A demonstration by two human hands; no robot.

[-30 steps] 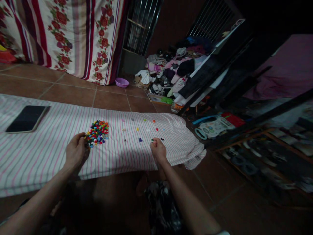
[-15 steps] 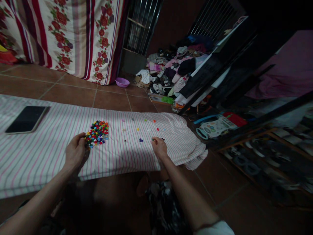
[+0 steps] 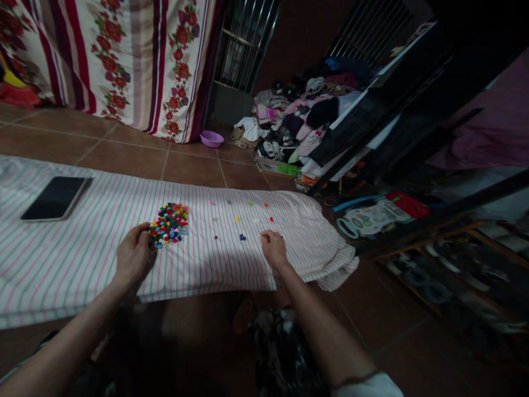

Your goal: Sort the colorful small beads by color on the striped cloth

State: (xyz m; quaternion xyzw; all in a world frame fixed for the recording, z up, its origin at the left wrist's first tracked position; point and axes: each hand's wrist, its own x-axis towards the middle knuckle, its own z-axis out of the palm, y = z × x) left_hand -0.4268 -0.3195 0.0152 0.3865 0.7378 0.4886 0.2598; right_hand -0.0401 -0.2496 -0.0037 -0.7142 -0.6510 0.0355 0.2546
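A heap of tiny bright pieces in many colours, perhaps beads or blocks, lies on a striped cloth. At its left edge is my left hand, index finger and thumb slightly apart against the pieces. To the right, my right hand is closed in a pinch low over the cloth, with a tiny dark piece at its fingertips. Small separate pieces lie spaced in rows between and beyond the hands, among them a yellow piece, a dark blue cluster, a red piece and an orange piece.
A phone lies on the cloth at the left. Beyond are a purple basin on the tiled floor, a floral curtain and a clothes pile. A rack of shoes stands at the right.
The view has shifted slightly, moving the scene a little to the right. My left hand stays at the heap. The green piece seen at my right fingertips earlier now shows only as a dark speck.
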